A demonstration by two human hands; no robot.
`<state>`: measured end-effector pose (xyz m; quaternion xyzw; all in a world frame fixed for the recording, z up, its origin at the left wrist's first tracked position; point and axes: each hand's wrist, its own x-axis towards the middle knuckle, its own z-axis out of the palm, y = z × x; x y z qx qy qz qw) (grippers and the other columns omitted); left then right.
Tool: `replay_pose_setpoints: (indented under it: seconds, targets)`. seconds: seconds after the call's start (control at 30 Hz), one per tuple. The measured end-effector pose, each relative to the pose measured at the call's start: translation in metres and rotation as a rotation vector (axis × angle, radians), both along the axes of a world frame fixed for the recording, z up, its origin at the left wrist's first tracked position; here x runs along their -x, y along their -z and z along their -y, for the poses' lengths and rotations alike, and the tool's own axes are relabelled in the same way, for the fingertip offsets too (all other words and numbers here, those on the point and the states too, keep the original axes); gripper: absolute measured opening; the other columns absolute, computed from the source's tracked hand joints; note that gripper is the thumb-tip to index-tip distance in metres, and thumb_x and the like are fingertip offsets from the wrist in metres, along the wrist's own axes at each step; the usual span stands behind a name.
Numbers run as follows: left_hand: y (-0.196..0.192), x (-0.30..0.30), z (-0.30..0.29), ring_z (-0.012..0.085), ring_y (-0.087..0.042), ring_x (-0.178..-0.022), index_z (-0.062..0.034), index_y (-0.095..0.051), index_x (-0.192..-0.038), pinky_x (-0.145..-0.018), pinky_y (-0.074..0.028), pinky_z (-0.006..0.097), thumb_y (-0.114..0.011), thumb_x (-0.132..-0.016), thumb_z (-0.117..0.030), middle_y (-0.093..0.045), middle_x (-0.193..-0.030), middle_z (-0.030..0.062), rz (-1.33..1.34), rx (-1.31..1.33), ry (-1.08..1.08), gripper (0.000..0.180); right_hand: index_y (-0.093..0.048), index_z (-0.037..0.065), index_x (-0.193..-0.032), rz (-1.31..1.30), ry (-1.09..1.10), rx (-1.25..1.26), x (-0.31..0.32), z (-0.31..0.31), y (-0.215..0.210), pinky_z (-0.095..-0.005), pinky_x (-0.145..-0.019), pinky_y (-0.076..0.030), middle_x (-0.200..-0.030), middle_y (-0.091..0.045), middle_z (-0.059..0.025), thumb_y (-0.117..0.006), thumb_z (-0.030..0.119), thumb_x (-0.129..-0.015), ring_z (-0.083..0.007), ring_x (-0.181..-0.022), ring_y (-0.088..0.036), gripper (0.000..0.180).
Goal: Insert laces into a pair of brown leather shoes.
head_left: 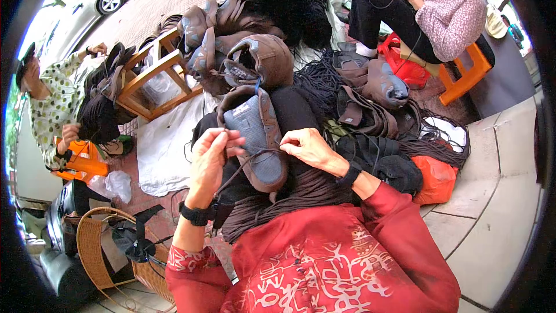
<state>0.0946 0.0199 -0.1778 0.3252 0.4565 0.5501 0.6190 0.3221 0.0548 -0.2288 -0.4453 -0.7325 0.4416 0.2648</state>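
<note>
A brown and grey-blue shoe upper [249,119] rests on my lap, its rounded toe toward me. My right hand [313,148] is at the upper's right side, thumb and forefinger pinched on a thin dark shoelace [260,152]. That lace curves across the toe and trails down by my left wrist. My left hand [215,149] is raised at the upper's left side, thumb and fingers pressed together; what they hold, if anything, is too small to make out. A thick bundle of brown laces [301,194] lies across my lap below the toe.
More shoe uppers [263,61] are piled ahead, beside a wooden stool frame [153,78]. Uppers and dark laces [324,81] lie to the right, near an orange-red bag [434,179]. Two people sit nearby, left and right. A wicker chair [92,249] stands at the lower left.
</note>
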Motion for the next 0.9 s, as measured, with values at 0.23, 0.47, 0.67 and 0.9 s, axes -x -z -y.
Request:
replay_pose_setpoints:
  seconds: [0.23,0.47,0.67,0.9]
  targets:
    - [0.005,-0.028,-0.013,0.0118,-0.054,-0.094,-0.0017,-0.054,-0.091,-0.084,-0.045,0.028,-0.051,-0.089,-0.010,-0.056,-0.101,0.0056,-0.029,0.008,0.230,0.010,-0.064,0.007,-0.079,0.026,0.017,0.034,0.001,0.001,-0.003,-0.0342,-0.058,-0.047,-0.071,-0.063,-0.0115,-0.059,0.025,-0.075,-0.0267,-0.064,-0.061,0.019]
    - [0.008,-0.021,-0.023,0.0065,-0.052,-0.084,-0.0048,-0.055,-0.089,-0.078,-0.042,0.021,-0.053,-0.088,-0.012,-0.057,-0.092,0.0006,-0.211,0.036,0.421,0.008,-0.057,0.006,-0.073,0.149,-0.122,-0.356,0.007,0.012,0.004,-0.0435,-0.056,-0.045,-0.071,-0.054,-0.0139,-0.054,0.018,-0.074,-0.0334,-0.065,-0.056,0.012]
    - [0.010,-0.016,-0.033,0.0066,-0.053,-0.080,-0.0049,-0.055,-0.088,-0.075,-0.042,0.020,-0.051,-0.089,-0.013,-0.058,-0.089,0.0007,-0.134,0.186,0.481,0.009,-0.056,0.003,-0.072,0.058,-0.123,-0.158,0.000,0.007,0.006,-0.0422,-0.059,-0.046,-0.070,-0.058,-0.0170,-0.052,0.016,-0.074,-0.0345,-0.066,-0.058,0.013]
    - [0.012,-0.022,-0.046,0.0087,-0.055,-0.081,-0.0037,-0.053,-0.089,-0.077,-0.044,0.022,-0.049,-0.090,-0.014,-0.058,-0.087,0.0024,-0.421,0.112,0.650,0.011,-0.058,0.002,-0.075,-0.015,-0.012,-0.051,0.005,-0.005,-0.003,-0.0412,-0.056,-0.044,-0.068,-0.059,-0.0180,-0.051,0.018,-0.074,-0.0352,-0.063,-0.058,0.017]
